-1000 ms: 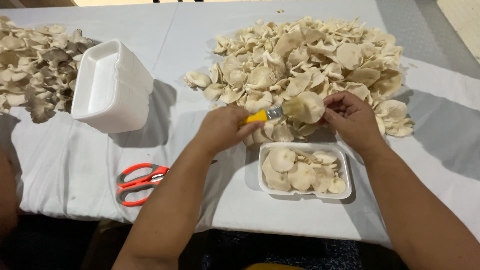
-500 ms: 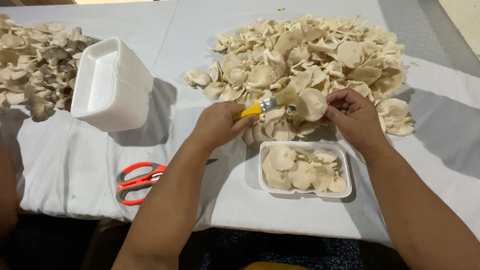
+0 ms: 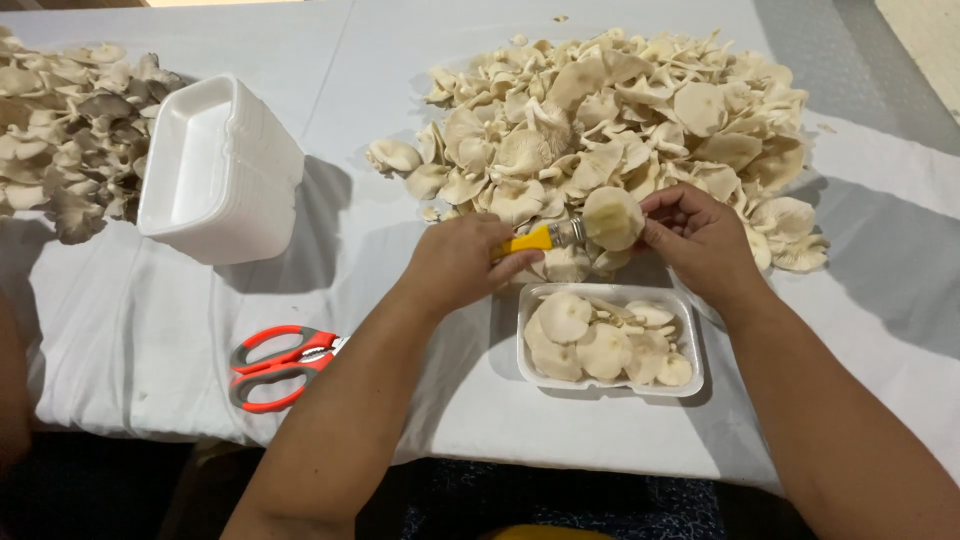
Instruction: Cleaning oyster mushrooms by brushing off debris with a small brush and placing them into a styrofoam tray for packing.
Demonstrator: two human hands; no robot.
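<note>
White cloth covers the table (image 3: 150,340), where nearest sits a foam tray (image 3: 690,385) of mushrooms, above it the left hand (image 3: 460,262) grips a yellow-handled brush (image 3: 545,238) against a mushroom cap (image 3: 612,217) pinched by the right hand (image 3: 700,240), best swept lightly, before the big mushroom heap (image 3: 640,110).

Yellow-handled brush (image 3: 540,238), cream mushrooms (image 3: 620,130), white foam trays (image 3: 215,170), red-and-grey scissors (image 3: 280,365).
</note>
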